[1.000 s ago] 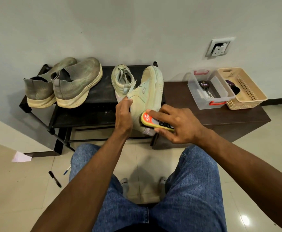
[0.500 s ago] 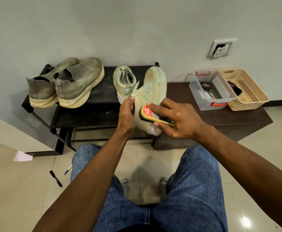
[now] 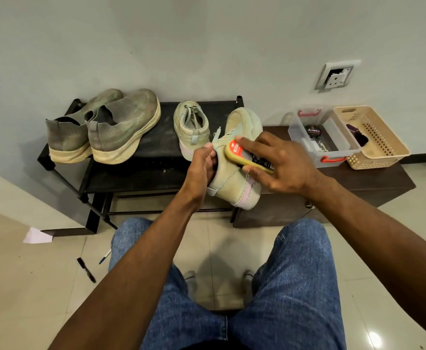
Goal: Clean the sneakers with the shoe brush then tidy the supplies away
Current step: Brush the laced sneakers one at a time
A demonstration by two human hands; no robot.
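Left hand (image 3: 201,168): curled round the collar of a pale sage-green suede sneaker (image 3: 234,178), which is held raised in front of the black metal shoe rack (image 3: 141,170), presumably to steady it against the strokes. Right hand (image 3: 280,162): a yellow-edged oblong shoe brush with a red-and-black printed back (image 3: 247,157) is gripped and pressed to the sneaker's side. The sneaker's long axis runs away from the person, toe towards the wall, sole turned right. The brush's long axis lies slantwise across the upper. The matching pale green sneaker (image 3: 190,126) is left on the rack.
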